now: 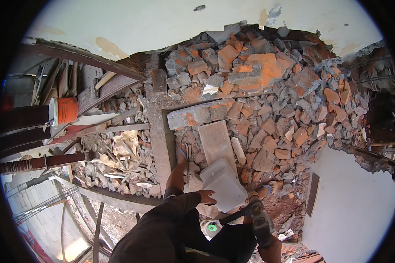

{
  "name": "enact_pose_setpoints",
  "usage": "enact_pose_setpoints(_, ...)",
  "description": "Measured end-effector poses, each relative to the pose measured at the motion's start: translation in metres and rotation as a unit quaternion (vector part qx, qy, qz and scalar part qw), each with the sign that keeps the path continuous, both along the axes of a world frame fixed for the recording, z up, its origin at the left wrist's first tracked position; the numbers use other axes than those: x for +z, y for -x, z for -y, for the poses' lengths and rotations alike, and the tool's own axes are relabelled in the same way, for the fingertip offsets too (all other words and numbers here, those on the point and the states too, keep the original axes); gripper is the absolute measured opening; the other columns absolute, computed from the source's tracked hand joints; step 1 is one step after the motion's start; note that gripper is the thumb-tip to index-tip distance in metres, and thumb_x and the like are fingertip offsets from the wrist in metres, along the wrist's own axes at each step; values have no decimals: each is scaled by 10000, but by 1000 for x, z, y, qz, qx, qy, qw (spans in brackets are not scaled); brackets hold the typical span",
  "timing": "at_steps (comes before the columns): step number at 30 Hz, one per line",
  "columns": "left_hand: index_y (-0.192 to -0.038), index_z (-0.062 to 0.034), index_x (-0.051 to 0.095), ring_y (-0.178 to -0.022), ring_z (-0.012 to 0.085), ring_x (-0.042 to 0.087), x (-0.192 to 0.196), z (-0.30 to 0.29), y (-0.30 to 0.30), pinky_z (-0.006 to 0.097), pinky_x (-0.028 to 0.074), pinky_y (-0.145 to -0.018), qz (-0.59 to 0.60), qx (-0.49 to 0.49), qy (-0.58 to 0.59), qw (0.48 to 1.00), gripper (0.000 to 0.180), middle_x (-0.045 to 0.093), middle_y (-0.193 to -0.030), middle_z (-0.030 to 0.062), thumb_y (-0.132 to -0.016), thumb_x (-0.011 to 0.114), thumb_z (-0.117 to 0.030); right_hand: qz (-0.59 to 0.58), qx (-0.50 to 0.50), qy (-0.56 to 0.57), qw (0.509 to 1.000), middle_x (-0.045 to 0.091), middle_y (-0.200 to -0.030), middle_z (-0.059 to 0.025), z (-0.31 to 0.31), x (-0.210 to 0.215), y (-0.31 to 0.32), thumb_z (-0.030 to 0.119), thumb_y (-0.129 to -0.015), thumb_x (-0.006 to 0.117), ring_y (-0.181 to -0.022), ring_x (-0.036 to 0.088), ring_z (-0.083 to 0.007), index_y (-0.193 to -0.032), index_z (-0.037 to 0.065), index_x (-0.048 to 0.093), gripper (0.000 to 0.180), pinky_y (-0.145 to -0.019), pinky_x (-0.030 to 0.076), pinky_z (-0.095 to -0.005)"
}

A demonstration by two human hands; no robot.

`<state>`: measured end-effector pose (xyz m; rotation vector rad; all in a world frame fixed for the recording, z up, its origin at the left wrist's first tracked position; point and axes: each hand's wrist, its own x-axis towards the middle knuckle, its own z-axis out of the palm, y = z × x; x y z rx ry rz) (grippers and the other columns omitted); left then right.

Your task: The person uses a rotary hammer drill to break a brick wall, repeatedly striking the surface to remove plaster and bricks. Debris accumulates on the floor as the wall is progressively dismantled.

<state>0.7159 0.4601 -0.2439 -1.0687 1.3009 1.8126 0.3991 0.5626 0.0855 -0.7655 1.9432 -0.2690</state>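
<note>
A dark trouser leg (162, 228), nearest the lens, is seen with the left hand (205, 197) laid just past the knee, its fingers spread flat against the near edge of a pale stone slab (224, 184). The slab is propped at a tilt on broken brick rubble (267, 109), directly ahead of that hand. The right hand (255, 209) is closed around the handle of a hammer (232, 215), which is held just beside the slab's lower corner. A sandalled foot (182, 158) is set beyond the left hand, on loose fragments.

Risk is judged as follows: the slab could slide or tip because its bed is unstable, and the resting fingers could be pinched or struck.

The slab is smooth, grey-white and rectangular; the rubble is coarse, orange and grey, with jagged mortar-crusted faces.
</note>
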Motion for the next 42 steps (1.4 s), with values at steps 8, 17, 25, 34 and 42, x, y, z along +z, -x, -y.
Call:
enact_pose_setpoints(8,-1188,-47,679,-1018,253,661,113,23,46,386,490,-903,-190,-41,45,980,662,728,-1047,107,-715,850,-477,20,142,122,982,680,-864,-267,57,95,-40,50,-685,657,-836,667,-442,-964,-9,681,286,-736,536,-487)
enact_pose_setpoints(17,-1000,17,711,-658,159,622,201,65,-4,305,525,-640,-173,275,-92,941,400,673,-797,85,-848,790,-345,4,209,191,959,689,-845,-251,109,174,-85,141,-708,742,-829,687,-415,-1010,-15,698,343,-728,556,-434)
enact_pose_setpoints(25,-1073,-17,698,-637,198,662,212,109,-44,329,541,-564,-28,129,98,986,610,674,-835,126,-699,852,-473,2,65,123,990,720,-831,-201,97,104,-87,214,-700,756,-781,715,-351,-962,-19,708,354,-722,551,-407)
enact_pose_setpoints(34,-914,20,707,-655,286,689,189,125,-41,419,546,-619,42,81,151,984,487,715,-767,121,-715,811,-412,44,55,153,986,703,-790,-187,70,34,-81,236,-699,726,-763,693,-325,-910,-9,690,325,-716,523,-415)
enact_pose_setpoints(42,-893,27,706,-631,270,684,205,135,-9,406,546,-600,43,-28,282,958,449,709,-756,129,-719,815,-372,101,-49,220,969,717,-825,-108,31,13,-91,189,-731,740,-761,652,-194,-962,0,698,302,-745,522,-374)
